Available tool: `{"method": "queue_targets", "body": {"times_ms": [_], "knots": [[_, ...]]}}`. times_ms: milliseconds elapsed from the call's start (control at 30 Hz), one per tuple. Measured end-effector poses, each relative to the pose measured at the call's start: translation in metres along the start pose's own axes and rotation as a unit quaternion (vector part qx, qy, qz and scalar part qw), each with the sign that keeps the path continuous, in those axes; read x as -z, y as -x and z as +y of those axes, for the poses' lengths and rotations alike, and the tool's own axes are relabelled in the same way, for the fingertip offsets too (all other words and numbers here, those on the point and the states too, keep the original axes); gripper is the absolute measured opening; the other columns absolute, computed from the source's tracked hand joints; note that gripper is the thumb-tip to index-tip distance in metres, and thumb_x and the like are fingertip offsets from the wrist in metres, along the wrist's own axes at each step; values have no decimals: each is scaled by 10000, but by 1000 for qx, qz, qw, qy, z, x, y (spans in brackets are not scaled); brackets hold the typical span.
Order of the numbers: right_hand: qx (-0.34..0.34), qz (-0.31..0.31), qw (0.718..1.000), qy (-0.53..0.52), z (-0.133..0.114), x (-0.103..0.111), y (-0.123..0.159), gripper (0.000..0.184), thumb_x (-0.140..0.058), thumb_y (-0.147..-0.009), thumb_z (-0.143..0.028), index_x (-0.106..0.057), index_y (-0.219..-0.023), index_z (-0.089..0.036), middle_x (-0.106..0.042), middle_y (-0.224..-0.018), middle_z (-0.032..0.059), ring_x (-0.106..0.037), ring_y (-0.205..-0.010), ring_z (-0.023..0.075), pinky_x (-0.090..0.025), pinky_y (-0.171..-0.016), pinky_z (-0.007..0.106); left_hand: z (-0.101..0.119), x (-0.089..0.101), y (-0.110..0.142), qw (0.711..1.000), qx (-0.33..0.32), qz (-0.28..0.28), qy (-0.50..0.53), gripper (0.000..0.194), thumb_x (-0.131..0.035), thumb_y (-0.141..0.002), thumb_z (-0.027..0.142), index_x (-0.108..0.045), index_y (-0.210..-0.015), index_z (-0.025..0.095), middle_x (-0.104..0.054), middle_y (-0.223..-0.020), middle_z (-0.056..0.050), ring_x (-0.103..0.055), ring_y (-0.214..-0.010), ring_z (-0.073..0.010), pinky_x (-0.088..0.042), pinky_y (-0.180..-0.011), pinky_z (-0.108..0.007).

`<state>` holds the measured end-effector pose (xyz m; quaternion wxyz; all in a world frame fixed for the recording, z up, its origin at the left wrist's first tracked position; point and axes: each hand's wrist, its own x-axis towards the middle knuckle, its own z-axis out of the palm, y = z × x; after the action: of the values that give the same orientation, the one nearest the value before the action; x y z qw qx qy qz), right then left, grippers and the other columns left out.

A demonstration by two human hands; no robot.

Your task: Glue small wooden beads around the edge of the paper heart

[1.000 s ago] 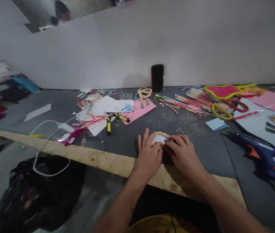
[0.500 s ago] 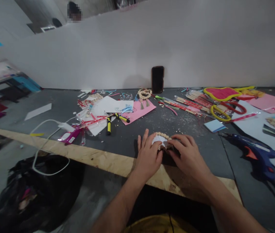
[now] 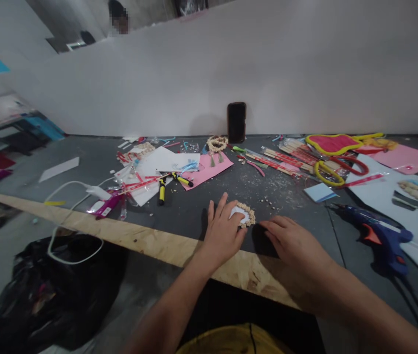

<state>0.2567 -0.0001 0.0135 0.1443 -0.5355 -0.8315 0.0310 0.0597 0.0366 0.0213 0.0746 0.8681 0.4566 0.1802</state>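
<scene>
Beaded piece (image 3: 252, 215): white centre, tan knobbly rim; lies on dark tabletop (image 3: 179, 216), partly covered by left hand (image 3: 222, 230).

Dark grey desk (image 3: 179, 219) w/ bare wood front edge (image 3: 150, 243) is carrying: bead-rimmed white pc (image 3: 241, 213) sitting nr front edge; phone (image 3: 236, 123) standing at back edge; glue gun (image 3: 389, 243) lying twd R; pink sheet (image 3: 209, 169) & wrapped sticks (image 3: 281, 162) lying nr back edge.

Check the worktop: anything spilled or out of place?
Yes: pale crumbs lie scattered on the dark worktop beyond the right hand, like loose debris. At left, a white cable droops over the worktop's front edge, looking untidy.
</scene>
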Motion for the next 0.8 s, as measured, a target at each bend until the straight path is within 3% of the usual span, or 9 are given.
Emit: {"method": "queue_targets", "body": {"times_ms": [267,600,800], "knots": [[-6,9,1000,12,-3,-1,-3,304,-384,-893,-135,-658,-1006,-202,-635,-841,61,-598,-787,173,-477,-701,294,-3,-8,0,1000,-7,-1,-2,122,-524,-864,238,-612,-948,234,-469,-1347,-50,-181,-1392,-276,-138,-1102,-580],[-20,9,999,-28,-4,0,-4,296,-392,-906,-175,-644,-1051,-232,-634,-883,57,-605,-794,160,-463,-693,271,-4,-10,0,1000,-9,5,-2,113,-521,-873,239,-615,-935,228,-480,-1338,-53,-197,-1387,-276,-160,-1104,-561],[-23,-20,999,-39,-5,7,-21,248,-449,-880,-194,-629,-1046,-236,-626,-925,48,-610,-807,150,-462,-687,251,-8,-9,1,1000,-13,5,10,177,-548,-839,226,-601,-1008,232,-464,-1352,-67,-189,-1389,-285,-147,-1098,-577]]}}
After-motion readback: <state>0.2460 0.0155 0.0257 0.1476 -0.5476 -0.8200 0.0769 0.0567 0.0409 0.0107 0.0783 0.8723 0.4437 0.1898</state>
